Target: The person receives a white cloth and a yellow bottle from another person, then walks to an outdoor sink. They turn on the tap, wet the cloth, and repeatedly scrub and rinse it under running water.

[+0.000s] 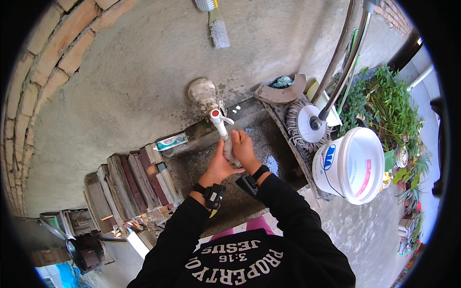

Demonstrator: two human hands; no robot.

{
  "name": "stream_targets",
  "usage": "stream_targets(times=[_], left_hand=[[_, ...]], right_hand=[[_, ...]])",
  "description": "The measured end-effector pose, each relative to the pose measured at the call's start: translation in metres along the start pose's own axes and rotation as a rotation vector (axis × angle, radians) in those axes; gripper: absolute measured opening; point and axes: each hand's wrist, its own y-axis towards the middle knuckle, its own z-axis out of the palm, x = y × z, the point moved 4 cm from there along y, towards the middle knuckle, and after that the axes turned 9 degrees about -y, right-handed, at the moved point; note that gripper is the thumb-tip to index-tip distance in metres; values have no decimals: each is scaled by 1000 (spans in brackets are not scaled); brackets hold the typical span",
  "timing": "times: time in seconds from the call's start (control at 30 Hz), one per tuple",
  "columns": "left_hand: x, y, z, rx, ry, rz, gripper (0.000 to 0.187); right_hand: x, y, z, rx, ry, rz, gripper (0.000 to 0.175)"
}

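Both hands are raised over a dark concrete sink basin, just below a white plastic tap with a red cap and a lever. A greyish, cloth-like sleeve hangs from the tap's spout. My left hand cups this sleeve from the left, fingers pointing up along it. On its right side my right hand rests against it, fingers curled close beneath the lever. The palms face each other with the sleeve between them. Both wrists carry black straps with small devices.
A toothpaste tube lies on the left ledge, near stacked wood. At the right stand a mop head and a white bucket, with potted plants beyond. Brushes hang on the wall above.
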Motion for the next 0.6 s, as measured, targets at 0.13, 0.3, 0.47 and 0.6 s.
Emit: stream_targets(times=[0.13, 0.3, 0.47, 0.6], left_hand=[[-14, 27, -22, 124, -72, 187, 37], [6, 26, -5, 85, 17, 408, 33], [-32, 35, -46, 87, 185, 412, 31], [4, 17, -6, 65, 52, 462, 31]], right_hand=[[20, -44, 32, -280, 24, -403, 32], [-19, 0, 21, -17, 80, -136, 45], [-11, -34, 61, -25, 44, -239, 50], [-45, 1, 47, 65, 369, 16, 50]])
